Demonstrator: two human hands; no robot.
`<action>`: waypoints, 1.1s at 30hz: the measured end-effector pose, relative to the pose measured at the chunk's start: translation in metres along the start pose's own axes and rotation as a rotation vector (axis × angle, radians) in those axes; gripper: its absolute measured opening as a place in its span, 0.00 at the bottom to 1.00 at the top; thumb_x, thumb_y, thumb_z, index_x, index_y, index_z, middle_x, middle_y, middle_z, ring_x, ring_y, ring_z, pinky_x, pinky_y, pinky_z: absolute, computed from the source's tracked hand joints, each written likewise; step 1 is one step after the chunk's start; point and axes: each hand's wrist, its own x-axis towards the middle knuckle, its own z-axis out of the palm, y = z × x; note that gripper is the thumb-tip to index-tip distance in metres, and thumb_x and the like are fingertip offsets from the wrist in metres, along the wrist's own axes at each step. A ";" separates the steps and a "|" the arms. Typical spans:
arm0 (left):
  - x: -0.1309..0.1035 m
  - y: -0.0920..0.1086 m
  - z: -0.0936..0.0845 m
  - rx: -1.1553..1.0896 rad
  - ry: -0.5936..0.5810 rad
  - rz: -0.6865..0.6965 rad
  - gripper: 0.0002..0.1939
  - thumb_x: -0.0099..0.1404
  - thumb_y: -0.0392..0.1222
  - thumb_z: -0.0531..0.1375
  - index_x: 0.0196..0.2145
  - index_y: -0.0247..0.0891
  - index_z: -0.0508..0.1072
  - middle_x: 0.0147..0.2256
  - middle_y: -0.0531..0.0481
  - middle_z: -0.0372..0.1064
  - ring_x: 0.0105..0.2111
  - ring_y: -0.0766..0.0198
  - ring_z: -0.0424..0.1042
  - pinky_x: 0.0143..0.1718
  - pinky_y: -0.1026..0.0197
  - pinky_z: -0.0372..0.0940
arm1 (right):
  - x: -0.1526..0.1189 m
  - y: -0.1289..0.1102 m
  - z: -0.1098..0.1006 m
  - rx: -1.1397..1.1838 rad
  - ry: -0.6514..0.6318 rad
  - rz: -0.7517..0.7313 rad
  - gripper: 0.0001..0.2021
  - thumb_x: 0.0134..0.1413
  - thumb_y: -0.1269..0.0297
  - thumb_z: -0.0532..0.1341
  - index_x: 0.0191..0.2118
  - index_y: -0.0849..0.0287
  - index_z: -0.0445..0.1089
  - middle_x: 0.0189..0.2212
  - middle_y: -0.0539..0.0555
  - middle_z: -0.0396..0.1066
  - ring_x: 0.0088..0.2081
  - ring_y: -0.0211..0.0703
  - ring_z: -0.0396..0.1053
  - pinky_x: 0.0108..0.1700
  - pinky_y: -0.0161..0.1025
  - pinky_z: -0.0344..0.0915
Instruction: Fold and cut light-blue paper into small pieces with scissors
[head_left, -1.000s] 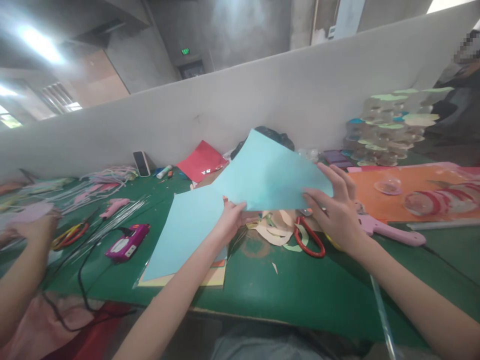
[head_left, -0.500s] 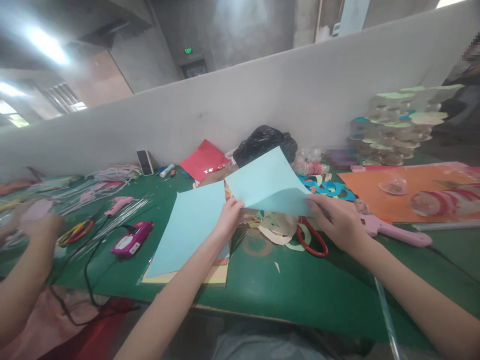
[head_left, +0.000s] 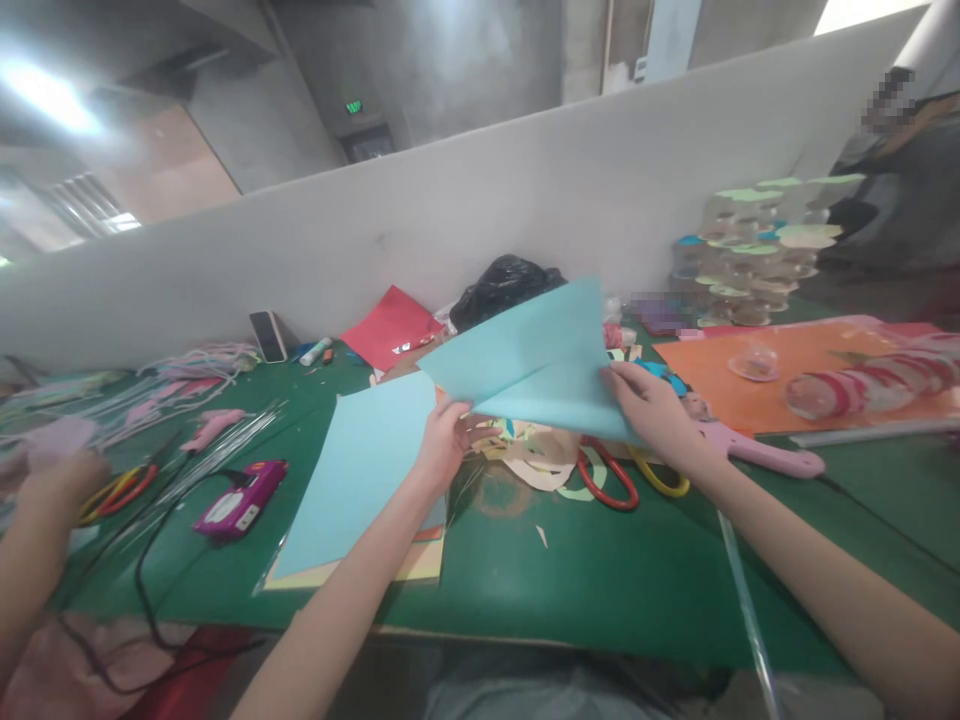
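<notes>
Between my two hands a light blue sheet of paper (head_left: pixel 525 350) is held up above the table, bent along its lower part. My left hand (head_left: pixel 444 440) pinches its lower left corner. At the right edge, my right hand (head_left: pixel 652 405) grips it between thumb and fingers. More blue paper (head_left: pixel 360 460) lies on a stack to the left, over yellowish sheets. Beneath the held sheet are cut paper scraps (head_left: pixel 540 460) and scissors with red and yellow handles (head_left: pixel 611 480), their blades hidden.
A pink glue gun (head_left: pixel 765 452) lies to the right, near orange paper (head_left: pixel 705 370). A purple device (head_left: pixel 241 498) with a black cable is at left, beside a co-worker's hand (head_left: pixel 60 490). A black plastic bag (head_left: pixel 502 285) sits by the low wall (head_left: pixel 375 230).
The held sheet has tilted and bent more, its far corner swinging right. The yellow scissor handle now shows. The whole view has shifted slightly; both hands keep their hold.
</notes>
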 end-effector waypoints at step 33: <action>-0.020 -0.012 0.028 -0.068 0.002 -0.037 0.24 0.60 0.47 0.66 0.52 0.39 0.70 0.55 0.43 0.72 0.54 0.49 0.72 0.52 0.49 0.72 | -0.028 -0.033 0.014 0.552 -0.324 0.383 0.19 0.47 0.45 0.69 0.34 0.56 0.72 0.33 0.52 0.75 0.33 0.43 0.71 0.39 0.42 0.69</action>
